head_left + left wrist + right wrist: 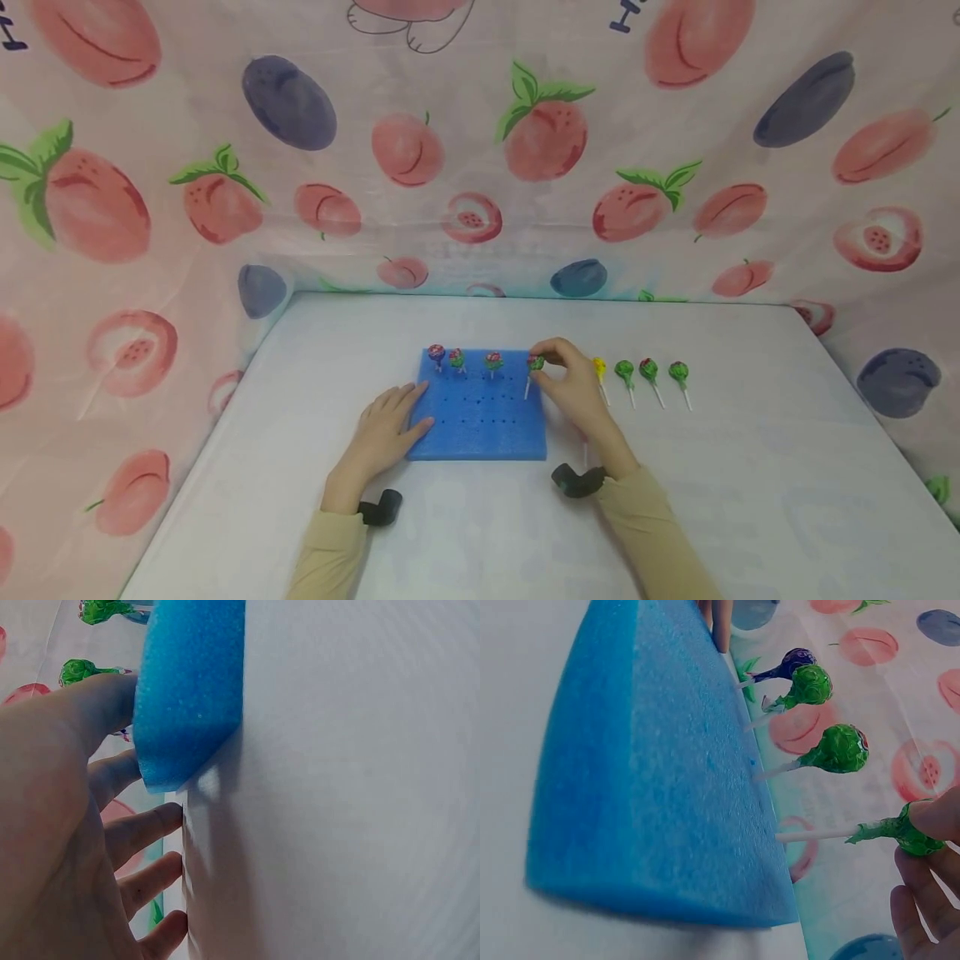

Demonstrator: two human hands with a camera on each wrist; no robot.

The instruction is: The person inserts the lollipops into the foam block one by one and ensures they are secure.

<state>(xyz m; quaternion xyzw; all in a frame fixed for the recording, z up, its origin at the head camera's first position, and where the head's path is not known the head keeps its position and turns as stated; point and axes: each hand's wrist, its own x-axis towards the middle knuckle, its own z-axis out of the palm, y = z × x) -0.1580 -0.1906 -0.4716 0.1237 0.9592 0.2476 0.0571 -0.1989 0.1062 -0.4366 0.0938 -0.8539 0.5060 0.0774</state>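
Fruit-printed cloth (459, 75) hangs behind a white table (225, 508) bearing a blue foam board (477, 444), near whose far right corner is a green lollipop (536, 363), probably light, stiff-stemmed, slick-wrapped and best held by its round head. There the right hand (574, 390), angled inward, pinches it between thumb and fingers, while the left hand (382, 432) lies with fingers loosely spread, touching the board's left edge.

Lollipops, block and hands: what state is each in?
Blue foam block: flat on the table.
Left hand: touching the block.
Right hand: pinching one green lollipop.
That lollipop: wrapped, stick meeting the block.
Three standing lollipops: wrapped, upright in block.
Three loose green lollipops: wrapped, lying flat.
Yellow lollipop: wrapped, lying flat.
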